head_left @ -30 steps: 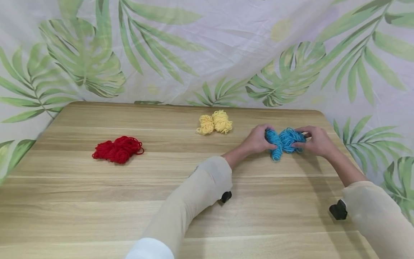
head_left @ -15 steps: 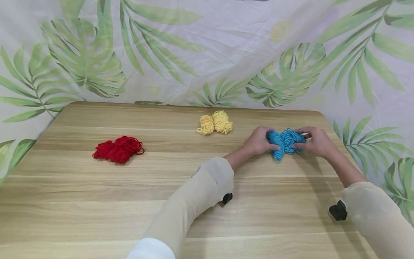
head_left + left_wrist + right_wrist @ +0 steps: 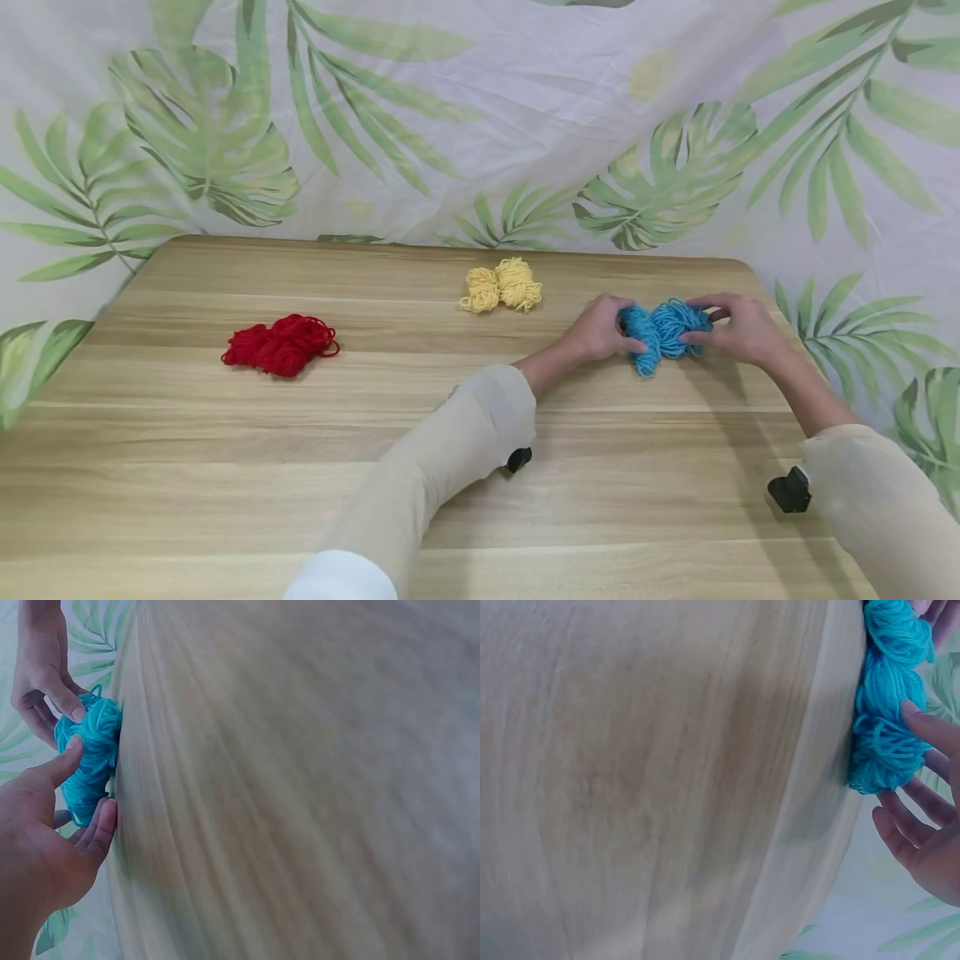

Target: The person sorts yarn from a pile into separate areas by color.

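Observation:
A blue skein of yarn [image 3: 675,325], narrowed at its middle, lies on the right part of the table. At its left end my left hand [image 3: 600,327] holds it between thumb and fingers. My right hand [image 3: 742,329] grips the other end, thumb on the near side and fingers behind. In the left wrist view the left thumb lies along the blue yarn [image 3: 94,750], with fingertips at its lower end. From the right wrist, the right thumb presses the yarn [image 3: 889,697] while the other fingers curve around its end.
A yellow skein of yarn [image 3: 517,285] lies near the back edge, left of the hands. Farther left is a red skein [image 3: 281,346]. The wooden table [image 3: 225,467] ends at a leaf-patterned cloth [image 3: 525,108] hanging behind it.
Both hands stay on the blue yarn, and its left half has shifted very slightly to the right. The red and yellow skeins keep their places; the head view has shifted a little.

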The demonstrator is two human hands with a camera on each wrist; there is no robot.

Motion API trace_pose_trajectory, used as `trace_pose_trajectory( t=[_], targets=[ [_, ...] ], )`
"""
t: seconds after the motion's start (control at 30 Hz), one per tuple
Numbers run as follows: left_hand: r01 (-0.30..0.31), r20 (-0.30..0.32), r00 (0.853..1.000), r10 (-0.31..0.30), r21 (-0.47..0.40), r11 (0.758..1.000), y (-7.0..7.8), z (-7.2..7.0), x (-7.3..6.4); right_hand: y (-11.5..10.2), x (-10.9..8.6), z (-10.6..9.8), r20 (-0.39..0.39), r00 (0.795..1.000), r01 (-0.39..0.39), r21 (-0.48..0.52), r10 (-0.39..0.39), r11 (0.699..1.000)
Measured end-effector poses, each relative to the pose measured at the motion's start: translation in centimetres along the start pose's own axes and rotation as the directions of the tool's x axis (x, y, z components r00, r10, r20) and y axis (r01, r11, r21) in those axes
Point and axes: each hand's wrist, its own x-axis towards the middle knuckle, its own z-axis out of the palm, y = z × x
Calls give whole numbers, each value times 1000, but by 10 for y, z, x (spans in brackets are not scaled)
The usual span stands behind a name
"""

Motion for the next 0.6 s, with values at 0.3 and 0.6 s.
trace_pose_trajectory(
  t=[0.3,0.6],
  targets=[
    [28,24,999,-29,23,999,10,-9,-14,-13,-10,-3,-84,995,43,-20,-45,999],
    [5,-3,1000,-5,1,1000,25,-42,-34,-49,-18,1,-174,975,137,-6,-136,991]
  ],
)
